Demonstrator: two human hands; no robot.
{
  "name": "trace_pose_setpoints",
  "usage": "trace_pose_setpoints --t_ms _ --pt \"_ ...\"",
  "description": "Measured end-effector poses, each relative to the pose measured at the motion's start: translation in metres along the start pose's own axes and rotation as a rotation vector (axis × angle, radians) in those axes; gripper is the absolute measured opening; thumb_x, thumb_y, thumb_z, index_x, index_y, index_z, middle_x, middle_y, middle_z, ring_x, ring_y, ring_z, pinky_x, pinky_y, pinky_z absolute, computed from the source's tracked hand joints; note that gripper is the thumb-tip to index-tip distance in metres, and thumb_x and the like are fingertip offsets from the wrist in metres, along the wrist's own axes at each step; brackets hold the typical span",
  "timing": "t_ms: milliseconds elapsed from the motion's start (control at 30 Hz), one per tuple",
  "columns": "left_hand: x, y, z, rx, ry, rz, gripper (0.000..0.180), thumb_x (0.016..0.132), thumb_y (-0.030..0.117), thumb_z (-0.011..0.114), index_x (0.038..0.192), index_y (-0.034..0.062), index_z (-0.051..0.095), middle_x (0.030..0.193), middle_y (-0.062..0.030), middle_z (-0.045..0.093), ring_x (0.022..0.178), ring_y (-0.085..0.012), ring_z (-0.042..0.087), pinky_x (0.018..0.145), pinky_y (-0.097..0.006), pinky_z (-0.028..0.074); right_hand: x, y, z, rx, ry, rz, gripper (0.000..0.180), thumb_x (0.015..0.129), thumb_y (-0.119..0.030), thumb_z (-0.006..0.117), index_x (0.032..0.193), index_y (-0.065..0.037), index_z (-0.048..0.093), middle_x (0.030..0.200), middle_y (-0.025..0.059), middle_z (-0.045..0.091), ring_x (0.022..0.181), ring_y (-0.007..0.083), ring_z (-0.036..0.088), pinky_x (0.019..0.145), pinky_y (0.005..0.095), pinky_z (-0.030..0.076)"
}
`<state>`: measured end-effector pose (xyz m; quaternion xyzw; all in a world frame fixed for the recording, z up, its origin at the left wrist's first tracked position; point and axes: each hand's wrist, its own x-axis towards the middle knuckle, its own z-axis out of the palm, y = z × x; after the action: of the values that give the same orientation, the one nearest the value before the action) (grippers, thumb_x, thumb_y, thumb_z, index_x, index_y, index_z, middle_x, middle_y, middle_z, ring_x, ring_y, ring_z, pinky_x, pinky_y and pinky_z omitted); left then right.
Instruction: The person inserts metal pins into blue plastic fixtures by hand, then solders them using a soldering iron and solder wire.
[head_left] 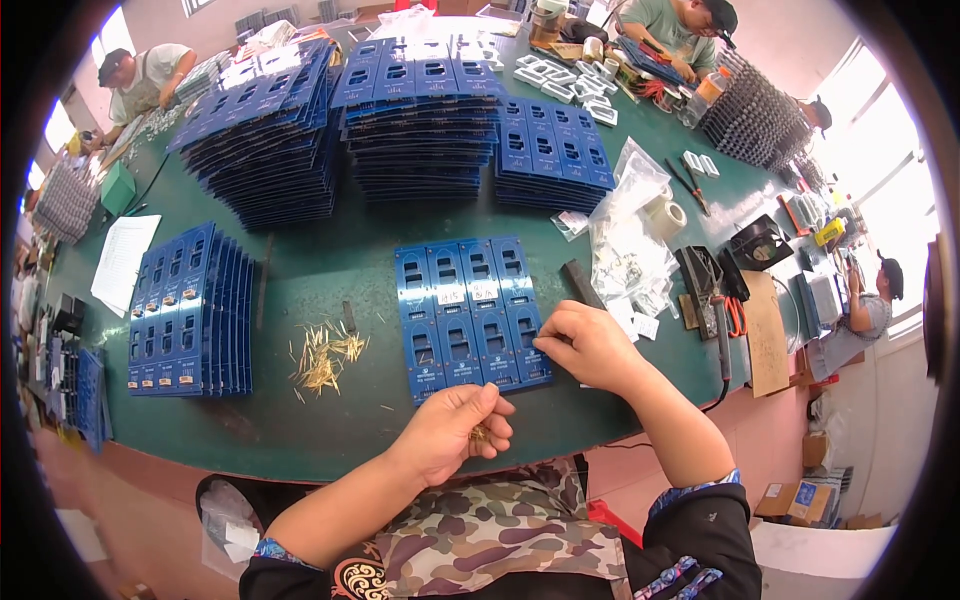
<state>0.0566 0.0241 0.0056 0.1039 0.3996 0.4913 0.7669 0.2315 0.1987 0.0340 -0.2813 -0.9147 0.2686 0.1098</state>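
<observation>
A blue circuit board panel [462,325] with rows of rectangular cutouts lies flat on the green table in front of me. My left hand [450,425] is at its near edge, fingers curled around a small bunch of gold-coloured metal pins [480,433]. At the panel's right side, my right hand [590,345] has thumb and forefinger pinched together over the lower right corner area; whatever sits between them is too small to make out. Left of the panel is a loose heap of similar gold pins [325,360], with a short dark bar [348,317] beside it.
Tall stacks of blue panels [415,150] stand behind; more panels [185,310] stand upright at left. On the right are a clear plastic bag [632,240], pliers [688,187], a soldering iron [723,350] and a black fan [760,243]. Several people work around the table.
</observation>
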Motion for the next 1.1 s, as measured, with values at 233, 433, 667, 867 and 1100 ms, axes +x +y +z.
trace_pose_setpoints --t_ms 233,433,667,867,1100 --pt "0.001 -0.001 -0.007 -0.07 -0.031 0.025 0.035 0.102 0.032 0.05 0.097 0.0003 0.065 0.075 -0.0086 0.068 0.065 -0.0174 0.067 0.057 -0.026 0.056 -0.014 -0.003 -0.003 -0.022 0.138 -0.086 0.011 0.083 -0.012 0.069 0.092 -0.007 0.069 0.087 0.0079 0.062 0.078 0.03 0.064 0.068 0.0385 0.052" --pt "0.001 -0.001 -0.007 -0.091 -0.054 0.047 0.036 0.102 0.035 0.051 0.102 0.0007 0.063 0.082 -0.0074 0.067 0.071 -0.0166 0.066 0.061 -0.025 0.055 -0.019 -0.011 0.003 -0.202 0.198 -0.229 0.013 0.081 -0.011 0.069 0.093 -0.007 0.07 0.084 0.0058 0.06 0.075 0.0264 0.064 0.065 0.0368 0.053" --pt "0.001 -0.003 -0.012 -0.165 -0.103 0.05 0.034 0.103 0.03 0.049 0.102 -0.0003 0.064 0.082 -0.009 0.068 0.072 -0.0194 0.068 0.061 -0.027 0.056 -0.022 -0.01 0.008 -0.196 0.189 -0.188 0.014 0.082 -0.011 0.068 0.094 -0.006 0.07 0.082 0.0058 0.059 0.073 0.0263 0.064 0.063 0.0372 0.053" --pt "0.003 -0.004 -0.011 -0.194 -0.121 0.022 0.034 0.103 0.03 0.048 0.098 0.0001 0.065 0.078 -0.0099 0.068 0.069 -0.0208 0.068 0.059 -0.027 0.056 -0.02 -0.026 0.005 -0.041 0.199 -0.103 0.015 0.082 -0.009 0.069 0.096 -0.005 0.07 0.086 0.0081 0.062 0.076 0.0282 0.064 0.066 0.0367 0.053" --pt "0.004 -0.003 -0.002 -0.112 -0.193 -0.053 0.035 0.103 0.031 0.048 0.094 0.0023 0.065 0.074 -0.0088 0.067 0.063 -0.0182 0.067 0.054 -0.025 0.054 -0.018 -0.039 0.008 0.51 -0.118 -0.152 0.03 0.083 -0.005 0.069 0.112 -0.004 0.065 0.096 0.0112 0.066 0.088 0.0274 0.066 0.075 0.0363 0.053"
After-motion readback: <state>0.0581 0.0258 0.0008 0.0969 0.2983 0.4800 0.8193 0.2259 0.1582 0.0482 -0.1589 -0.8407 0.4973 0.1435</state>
